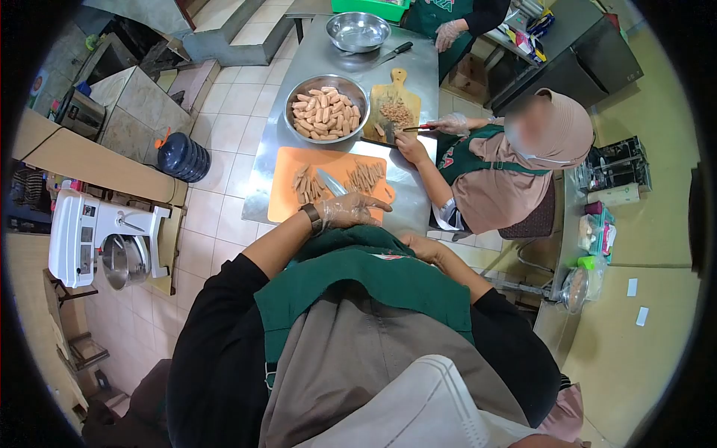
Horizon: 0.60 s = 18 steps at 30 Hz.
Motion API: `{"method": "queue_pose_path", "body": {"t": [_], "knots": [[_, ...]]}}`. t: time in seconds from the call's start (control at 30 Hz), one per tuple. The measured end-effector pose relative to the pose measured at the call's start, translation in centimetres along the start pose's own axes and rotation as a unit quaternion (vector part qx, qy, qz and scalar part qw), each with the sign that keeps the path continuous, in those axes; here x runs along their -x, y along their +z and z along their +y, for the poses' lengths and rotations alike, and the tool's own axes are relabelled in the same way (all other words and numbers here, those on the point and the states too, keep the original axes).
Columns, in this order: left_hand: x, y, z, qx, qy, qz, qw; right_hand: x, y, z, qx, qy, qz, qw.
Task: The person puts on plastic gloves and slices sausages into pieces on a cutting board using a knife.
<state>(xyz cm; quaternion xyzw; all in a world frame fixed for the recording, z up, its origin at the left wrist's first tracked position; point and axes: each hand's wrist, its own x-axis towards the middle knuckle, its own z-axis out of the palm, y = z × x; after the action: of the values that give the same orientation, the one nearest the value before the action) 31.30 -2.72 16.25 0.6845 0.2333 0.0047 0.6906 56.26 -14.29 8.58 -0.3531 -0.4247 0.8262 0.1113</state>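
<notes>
My left hand [345,210], in a clear plastic glove with a dark watch at the wrist, hovers over or rests on the near edge of an orange cutting board [287,205]. Its visible fingers stretch out to the right. A knife blade [330,181] shows just beyond it; the knife's handle is hidden. On the board lie two piles of sliced sausage strips, a left pile [307,184] and a right pile [365,177]. My right hand [423,247] is close against my green apron [358,265] at the table's edge, its fingers mostly hidden.
A steel bowl [292,128] of sausages [326,113] stands beyond the board. At right, a co-worker [489,175] cuts on a wooden board [399,88]. Another steel bowl [358,32] and a knife [393,53] lie farther back, near another person's gloved hand [450,34].
</notes>
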Motion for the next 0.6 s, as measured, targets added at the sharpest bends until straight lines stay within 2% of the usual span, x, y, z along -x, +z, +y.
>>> {"method": "queue_pose_path", "body": {"t": [0.07, 0.13, 0.27, 0.53, 0.6], "knots": [[0.1, -0.3, 0.0, -0.002, 0.011, 0.001, 1.0, -2.6, -0.3, 2.0, -0.01, 0.008, 0.019, 1.0], [0.0, -0.7, -0.1, 0.026, -0.002, 0.009, 1.0, -8.4, -3.2, 8.3, 0.169, -0.174, -0.002, 0.97], [-0.8, -0.7, -0.9, -0.013, 0.02, 0.002, 1.0, -6.6, -2.0, 6.0, 0.163, -0.158, 0.002, 0.974], [0.5, -1.1, -0.7, -0.006, -0.02, 0.002, 1.0, -3.3, 1.3, -1.2, 0.145, -0.126, -0.012, 0.981], [0.1, -1.4, -1.6, -0.028, -0.019, 0.002, 0.999, -3.8, 0.9, -0.6, 0.137, -0.137, -0.017, 0.981]]}}
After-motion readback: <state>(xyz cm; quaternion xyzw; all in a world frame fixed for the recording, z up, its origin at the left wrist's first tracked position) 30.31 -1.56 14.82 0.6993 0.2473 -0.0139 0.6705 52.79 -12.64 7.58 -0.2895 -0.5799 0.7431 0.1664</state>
